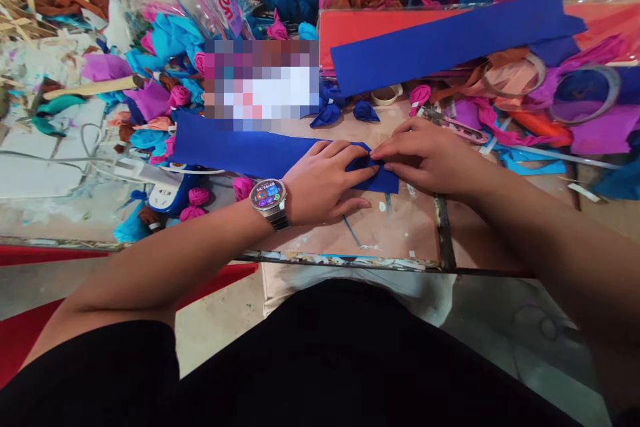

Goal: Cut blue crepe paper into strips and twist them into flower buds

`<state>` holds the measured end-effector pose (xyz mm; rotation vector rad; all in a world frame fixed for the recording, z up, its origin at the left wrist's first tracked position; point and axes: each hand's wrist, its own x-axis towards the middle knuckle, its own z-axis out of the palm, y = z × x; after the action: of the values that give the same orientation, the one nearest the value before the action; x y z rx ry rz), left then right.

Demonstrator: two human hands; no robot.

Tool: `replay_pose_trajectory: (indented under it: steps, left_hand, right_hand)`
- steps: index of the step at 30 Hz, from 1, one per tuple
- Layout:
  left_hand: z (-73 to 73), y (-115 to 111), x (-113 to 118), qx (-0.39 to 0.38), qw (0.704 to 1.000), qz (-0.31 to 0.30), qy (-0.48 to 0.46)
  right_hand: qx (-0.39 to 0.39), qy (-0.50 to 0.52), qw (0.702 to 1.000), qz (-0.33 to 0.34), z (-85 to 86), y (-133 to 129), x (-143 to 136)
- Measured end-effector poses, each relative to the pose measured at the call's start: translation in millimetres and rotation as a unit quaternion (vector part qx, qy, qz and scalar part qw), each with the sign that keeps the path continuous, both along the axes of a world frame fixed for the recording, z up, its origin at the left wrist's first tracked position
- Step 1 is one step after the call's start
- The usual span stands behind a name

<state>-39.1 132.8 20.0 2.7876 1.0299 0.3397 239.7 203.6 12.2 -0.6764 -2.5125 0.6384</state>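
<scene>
While pinching, left hand (327, 180), right hand (425, 159) fold blue strip (240, 150).

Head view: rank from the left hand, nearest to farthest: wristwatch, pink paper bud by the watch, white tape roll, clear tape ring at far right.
From the left hand:
1. Wristwatch, on that hand's own wrist.
2. Pink paper bud, just left of the watch on the table.
3. White tape roll, up and right, below the long blue sheet.
4. Clear tape ring, far right among purple scraps.
</scene>
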Motion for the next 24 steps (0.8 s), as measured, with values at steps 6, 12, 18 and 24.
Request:
replay_pose_trajectory:
  steps: [6,12,18,24]
  left_hand:
    - [1.0,-1.6,0.1,0.002,1.0,0.004,0.013]
    - [1.5,-3.8,0.5,0.003,1.0,0.006,0.03]
    - [2.6,-5.5,0.4,-0.021,0.998,0.02,0.048]
    - [4.5,-6.3,0.9,-0.03,0.998,0.028,0.049]
  right_hand:
    - [0.002,-0.01,1.0,-0.009,-1.0,0.1,0.4]
    - [0.0,-0.015,1.0,-0.018,-1.3,-1.4,0.4]
    - [0.011,-0.014,1.0,-0.017,-1.3,-1.8,-0.2]
    - [0.02,-0.017,1.0,-0.008,-3.4,-1.5,0.2]
